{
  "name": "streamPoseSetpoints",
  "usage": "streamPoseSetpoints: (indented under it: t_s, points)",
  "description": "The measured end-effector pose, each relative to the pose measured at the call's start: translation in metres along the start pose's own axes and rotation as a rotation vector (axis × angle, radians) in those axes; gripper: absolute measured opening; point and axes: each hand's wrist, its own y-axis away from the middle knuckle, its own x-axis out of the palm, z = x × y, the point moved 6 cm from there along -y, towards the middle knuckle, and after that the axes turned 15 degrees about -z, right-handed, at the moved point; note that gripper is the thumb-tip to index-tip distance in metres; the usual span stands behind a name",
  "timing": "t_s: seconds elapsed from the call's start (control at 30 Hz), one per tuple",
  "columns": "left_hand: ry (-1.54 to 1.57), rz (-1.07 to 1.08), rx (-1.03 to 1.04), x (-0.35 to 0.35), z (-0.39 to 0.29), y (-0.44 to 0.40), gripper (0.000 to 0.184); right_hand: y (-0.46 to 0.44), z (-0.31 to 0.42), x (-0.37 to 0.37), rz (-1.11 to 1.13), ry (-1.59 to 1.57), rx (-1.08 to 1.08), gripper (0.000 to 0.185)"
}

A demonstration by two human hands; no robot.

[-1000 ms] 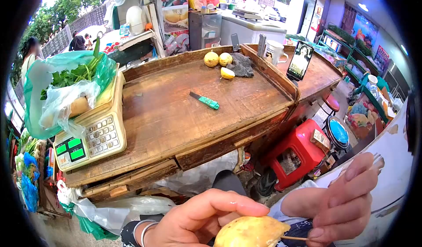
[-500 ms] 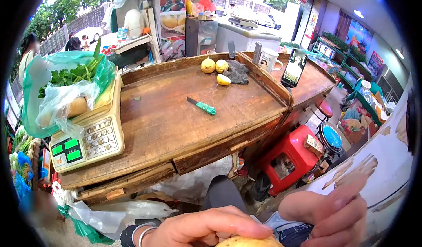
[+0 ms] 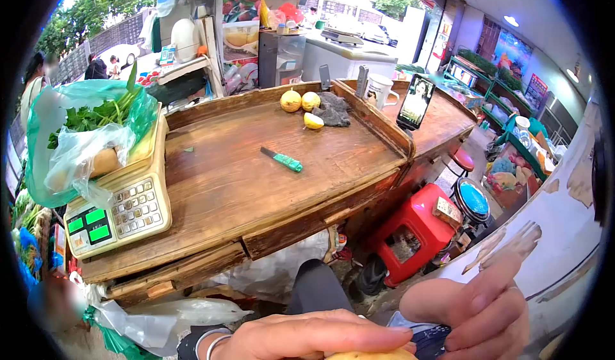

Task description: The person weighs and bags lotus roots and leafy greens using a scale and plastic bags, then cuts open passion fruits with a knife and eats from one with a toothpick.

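At the bottom centre my left hand (image 3: 301,334) is wrapped over a yellow fruit (image 3: 375,355), mostly cut off by the frame edge. My right hand (image 3: 480,309) is just right of it, fingers curled; what its fingertips hold, if anything, cannot be made out. On the wooden table (image 3: 230,187) lies a knife with a green-wrapped handle (image 3: 285,161). Farther back, two round yellow fruits (image 3: 291,101) and a cut piece (image 3: 313,121) lie beside a dark grey cloth (image 3: 333,110).
A scale (image 3: 138,206) at the left bears a green bag (image 3: 38,148) of leafy greens. A phone (image 3: 416,102) and a white mug (image 3: 380,91) are at the back right. A red stool (image 3: 416,232) stands right of the table. People are outside at the far left.
The view has shifted, so the table and its things sit farther left. The yellow fruit has dropped mostly out of frame, and the thin stick seen at my right fingertips no longer shows.
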Motion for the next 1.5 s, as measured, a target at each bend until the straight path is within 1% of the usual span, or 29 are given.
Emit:
streamPoseSetpoints:
  t_s: [0.1, 0.13, 0.17, 0.23, 0.27, 0.37, 0.4, 0.43, 0.47, 0.53, 0.57, 0.6, 0.63, 0.67, 0.73, 0.83, 0.9, 1.03, 1.07, 1.1, 1.17, 1.2, 1.23, 1.27, 1.3, 1.33, 1.4, 1.43, 1.5]
  points:
    - [0.049, -0.066, 0.019, 0.013, -0.005, -0.003, 0.087, 0.003, -0.002, -0.004, -0.144, -0.026, -0.008, 0.023]
    - [0.065, -0.085, 0.029, 0.017, -0.006, -0.002, 0.086, 0.0, -0.002, -0.009, -0.085, -0.025, -0.114, 0.026]
    - [-0.021, -0.171, 0.068, 0.016, -0.007, 0.002, 0.085, -0.003, -0.001, -0.012, -0.077, -0.022, -0.118, 0.026]
    - [-0.101, -0.257, 0.105, 0.011, -0.006, 0.002, 0.084, -0.007, -0.001, -0.005, 0.115, -0.043, -0.058, 0.024]
    - [-0.089, -0.232, 0.124, 0.01, -0.005, 0.0, 0.084, -0.007, -0.001, -0.003, 0.181, -0.047, -0.037, 0.023]
    - [-0.044, -0.21, 0.154, 0.009, -0.002, 0.001, 0.084, -0.007, -0.011, 0.001, 0.155, -0.365, 0.178, 0.013]
    - [-0.028, -0.212, 0.161, 0.006, -0.005, 0.0, 0.084, -0.008, -0.012, 0.004, 0.225, -0.337, 0.238, 0.012]
    - [-0.012, -0.213, 0.169, 0.003, -0.008, -0.001, 0.084, -0.005, -0.007, -0.001, 0.227, -0.34, 0.239, 0.012]
    - [-0.162, -0.074, 0.102, 0.0, -0.013, -0.004, 0.081, 0.004, -0.013, -0.009, 0.168, -0.123, 0.461, 0.02]
    - [-0.308, 0.056, 0.029, 0.005, -0.009, -0.001, 0.079, 0.026, -0.012, -0.025, -0.06, 0.456, 0.698, 0.031]
    - [-0.152, -0.079, -0.003, 0.008, -0.005, 0.001, 0.081, 0.039, -0.008, -0.031, -0.145, 0.68, 0.862, 0.037]
    - [-0.072, -0.145, -0.021, 0.006, -0.004, 0.001, 0.083, 0.036, -0.006, -0.034, -0.197, 0.578, 0.67, 0.036]
    - [0.008, -0.211, -0.035, 0.004, -0.003, 0.002, 0.085, 0.034, -0.005, -0.036, -0.224, 0.527, 0.573, 0.035]
    - [-0.038, -0.188, -0.077, 0.004, -0.002, 0.002, 0.085, 0.033, -0.004, -0.039, -0.245, 0.477, 0.475, 0.035]
    - [-0.085, -0.169, -0.123, 0.003, 0.003, 0.002, 0.086, 0.029, -0.004, -0.039, -0.229, 0.354, 0.383, 0.037]
    - [0.076, -0.148, -0.111, 0.001, 0.01, 0.002, 0.086, 0.025, -0.005, -0.038, -0.207, 0.167, 0.259, 0.041]
    - [0.057, -0.123, -0.089, 0.001, 0.009, -0.001, 0.084, 0.025, -0.009, -0.035, -0.203, 0.102, 0.232, 0.043]
    - [0.083, -0.071, 0.057, -0.005, 0.001, -0.008, 0.08, 0.021, -0.015, -0.019, -0.14, -0.089, -0.049, 0.015]
    - [0.023, -0.25, -0.259, -0.014, -0.001, -0.016, 0.08, 0.02, -0.013, -0.019, -0.133, -0.115, -0.087, 0.014]
    - [-0.123, -0.295, -0.265, -0.017, 0.001, -0.015, 0.08, 0.019, -0.011, -0.018, -0.124, -0.141, -0.125, 0.014]
    - [-0.416, -0.371, -0.301, -0.022, 0.004, -0.012, 0.082, 0.011, -0.015, -0.015, -0.026, -0.031, 0.027, 0.014]
    - [-0.117, -0.215, -0.426, -0.024, 0.013, -0.013, 0.078, 0.015, -0.006, -0.018, -0.029, -0.037, 0.028, 0.014]
    - [0.187, -0.052, -0.545, -0.019, 0.016, -0.011, 0.075, 0.023, -0.004, -0.025, -0.043, 0.161, 0.222, 0.021]
    - [0.018, -0.081, -0.561, -0.018, 0.014, -0.011, 0.084, 0.027, -0.01, -0.028, -0.052, 0.267, 0.322, 0.028]
    - [0.019, -0.081, -0.567, -0.016, 0.015, -0.009, 0.084, 0.031, -0.015, -0.03, -0.053, 0.37, 0.423, 0.035]
    - [-0.04, -0.103, -0.479, -0.017, 0.013, -0.009, 0.084, 0.027, -0.018, -0.028, -0.144, 0.279, 0.271, 0.025]
    - [0.079, -0.133, -0.449, -0.026, 0.022, -0.005, 0.086, 0.026, -0.017, -0.03, -0.237, 0.189, 0.115, 0.021]
    - [0.138, -0.145, -0.433, -0.031, 0.026, -0.003, 0.086, 0.028, -0.018, -0.033, -0.236, 0.176, 0.133, 0.021]
    - [0.085, -0.081, -0.39, -0.031, 0.027, -0.003, 0.086, 0.035, -0.019, -0.041, -0.23, 0.143, 0.18, 0.023]
